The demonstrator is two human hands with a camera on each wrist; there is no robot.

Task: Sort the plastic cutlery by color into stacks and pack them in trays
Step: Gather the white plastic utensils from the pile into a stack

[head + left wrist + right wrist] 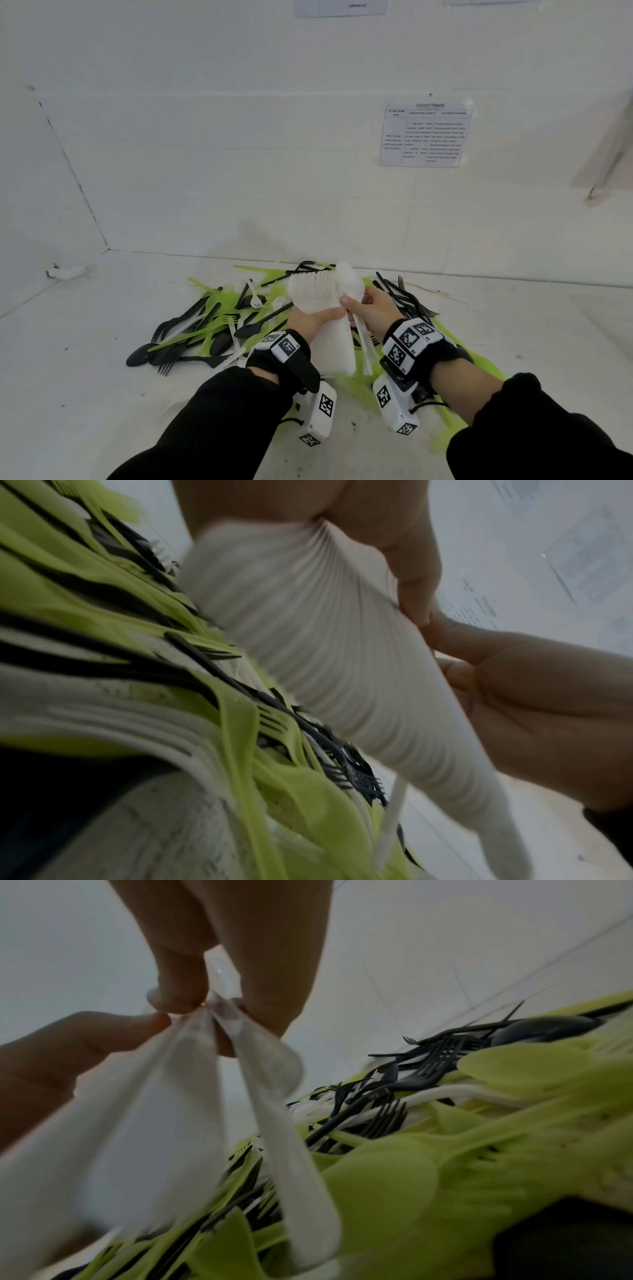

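Observation:
A thick stack of white plastic cutlery (pixel 318 298) is gripped in my left hand (pixel 325 315), bowls and tines up, above the table. My right hand (pixel 356 303) pinches a single white spoon (pixel 350 284) against the stack's right side, its handle hanging down. From the left wrist the stack (pixel 325 656) shows as ribbed handles, with my left fingers (pixel 411 561) wrapped over it. From the right wrist my fingertips (pixel 185 988) pinch the spoon (pixel 274 1096) next to the stack (pixel 154 1110). A mixed pile of green, black and white cutlery (pixel 212 325) lies underneath.
Black forks (pixel 407 298) spread to the right of my hands. Green pieces (pixel 455 421) lie under my right forearm. The white table (pixel 85 342) meets a white wall close behind, where a printed sheet (pixel 424 137) hangs. A wall corner stands at the left.

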